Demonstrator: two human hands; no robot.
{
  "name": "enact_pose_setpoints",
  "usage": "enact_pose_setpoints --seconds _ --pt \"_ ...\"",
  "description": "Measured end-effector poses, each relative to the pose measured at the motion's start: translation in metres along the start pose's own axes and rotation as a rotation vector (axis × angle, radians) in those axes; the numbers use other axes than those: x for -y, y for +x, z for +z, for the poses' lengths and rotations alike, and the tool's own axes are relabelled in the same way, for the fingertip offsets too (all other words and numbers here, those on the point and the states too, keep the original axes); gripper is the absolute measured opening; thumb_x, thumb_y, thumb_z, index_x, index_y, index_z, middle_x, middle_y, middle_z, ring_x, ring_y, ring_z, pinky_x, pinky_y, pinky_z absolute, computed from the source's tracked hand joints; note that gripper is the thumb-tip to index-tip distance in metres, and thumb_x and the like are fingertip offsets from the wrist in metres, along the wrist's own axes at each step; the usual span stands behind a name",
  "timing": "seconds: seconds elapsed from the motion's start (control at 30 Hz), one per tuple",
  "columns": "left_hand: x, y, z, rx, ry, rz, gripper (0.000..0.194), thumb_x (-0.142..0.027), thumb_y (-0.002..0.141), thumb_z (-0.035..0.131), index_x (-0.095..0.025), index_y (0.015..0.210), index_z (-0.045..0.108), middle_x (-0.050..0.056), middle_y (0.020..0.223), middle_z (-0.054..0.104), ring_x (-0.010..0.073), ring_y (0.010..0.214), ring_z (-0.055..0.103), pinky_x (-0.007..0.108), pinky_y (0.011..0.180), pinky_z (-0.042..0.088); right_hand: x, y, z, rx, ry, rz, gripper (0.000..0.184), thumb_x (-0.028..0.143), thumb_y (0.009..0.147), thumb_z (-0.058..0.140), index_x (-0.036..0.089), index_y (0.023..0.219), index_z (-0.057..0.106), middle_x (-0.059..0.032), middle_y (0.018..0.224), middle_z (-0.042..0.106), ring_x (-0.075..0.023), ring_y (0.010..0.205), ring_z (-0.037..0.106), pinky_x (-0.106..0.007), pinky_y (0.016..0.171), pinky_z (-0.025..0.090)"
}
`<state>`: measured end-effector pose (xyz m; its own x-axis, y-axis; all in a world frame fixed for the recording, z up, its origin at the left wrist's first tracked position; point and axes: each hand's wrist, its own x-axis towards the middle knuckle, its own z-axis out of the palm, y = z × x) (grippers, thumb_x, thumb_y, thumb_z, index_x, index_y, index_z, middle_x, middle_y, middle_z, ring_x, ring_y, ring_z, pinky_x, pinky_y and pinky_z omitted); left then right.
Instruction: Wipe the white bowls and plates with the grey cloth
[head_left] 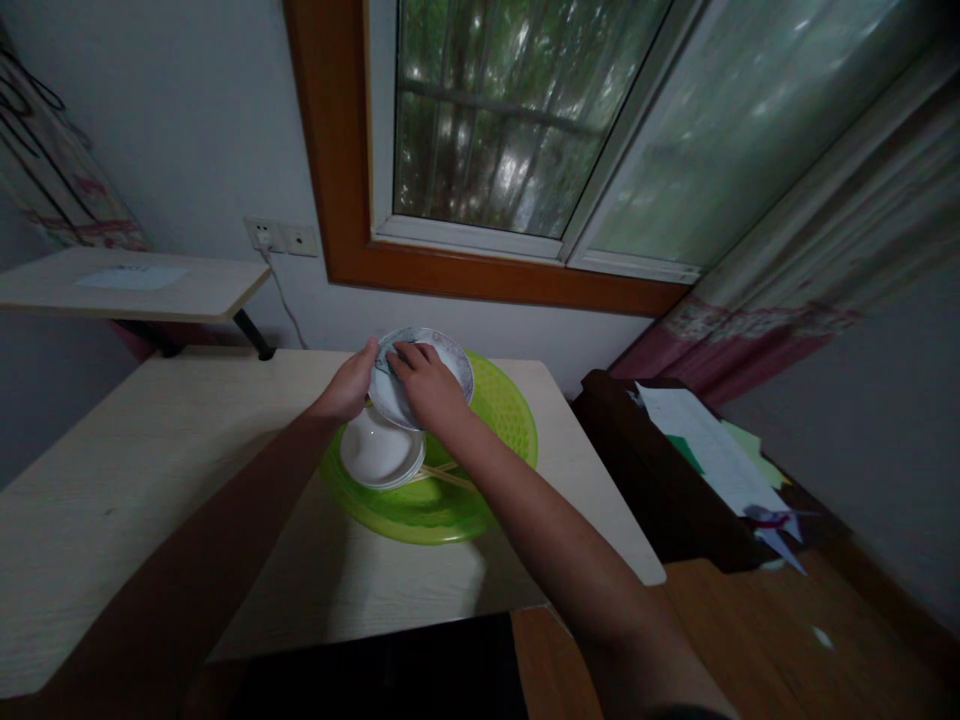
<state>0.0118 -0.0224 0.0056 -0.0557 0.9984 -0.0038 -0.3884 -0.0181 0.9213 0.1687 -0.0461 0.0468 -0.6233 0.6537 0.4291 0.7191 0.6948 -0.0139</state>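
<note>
My left hand (354, 382) grips the left rim of a white plate (452, 358) with a patterned edge, thumb on top. The plate is tilted above a green plastic basket (517, 420). My right hand (431, 385) lies over the plate's face, its fingers bent and pressed down. By those fingertips is a grey-green patch (386, 355); whether it is a cloth or a printed pattern I cannot tell. Below the held plate, a small stack of white dishes (379, 447) sits in the basket's left part. Light wooden chopsticks (444, 475) lie beside the stack, partly hidden by my right forearm.
The basket stands on a pale wooden table (300, 560). A raised shelf (150, 283) with a paper on it is at the left. Behind are a wall socket (281, 237) and a window (525, 130). Papers (712, 445) lie on dark furniture at the right.
</note>
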Motion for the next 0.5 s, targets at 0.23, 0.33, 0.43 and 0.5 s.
enact_pose_setpoints --seconds 0.23,0.33,0.43,0.5 --pt "0.0 -0.002 -0.003 0.079 0.055 0.009 0.049 -0.056 0.09 0.06 -0.012 0.109 0.069 0.014 0.096 0.077 0.024 0.092 0.073 0.033 0.083 0.058 -0.007 -0.012 -0.021 -0.028 -0.192 0.244 0.038 0.015 0.102 0.038 0.012 0.131 0.063 -0.0205 0.129 0.061 -0.036 0.12 0.046 -0.049 0.095 0.044" --pt "0.0 -0.002 -0.005 0.039 0.073 0.055 0.051 -0.057 0.089 0.062 -0.011 0.107 0.07 0.013 0.096 0.077 0.0247 0.096 0.073 0.034 0.086 0.057 -0.013 -0.023 -0.027 -0.001 -0.23 0.287 0.032 0.014 0.1 0.041 0.013 0.116 0.07 -0.0212 0.12 0.064 -0.0352 0.113 0.049 -0.047 0.089 0.044" --pt "0.002 -0.001 -0.007 0.015 0.084 0.087 0.054 -0.06 0.086 0.063 -0.01 0.107 0.07 0.013 0.095 0.078 0.0247 0.097 0.073 0.034 0.089 0.057 -0.021 -0.035 -0.031 0.055 -0.25 0.286 0.028 0.013 0.098 0.047 0.013 0.102 0.074 -0.0204 0.112 0.067 -0.0341 0.108 0.052 -0.045 0.086 0.045" --pt "0.002 -0.002 -0.006 0.006 0.08 0.093 0.054 -0.059 0.086 0.064 -0.01 0.107 0.07 0.013 0.095 0.077 0.0246 0.097 0.073 0.035 0.09 0.056 -0.025 -0.042 -0.034 0.107 -0.223 0.256 0.025 0.012 0.095 0.051 0.012 0.098 0.076 -0.0192 0.106 0.069 -0.0318 0.104 0.055 -0.044 0.087 0.045"
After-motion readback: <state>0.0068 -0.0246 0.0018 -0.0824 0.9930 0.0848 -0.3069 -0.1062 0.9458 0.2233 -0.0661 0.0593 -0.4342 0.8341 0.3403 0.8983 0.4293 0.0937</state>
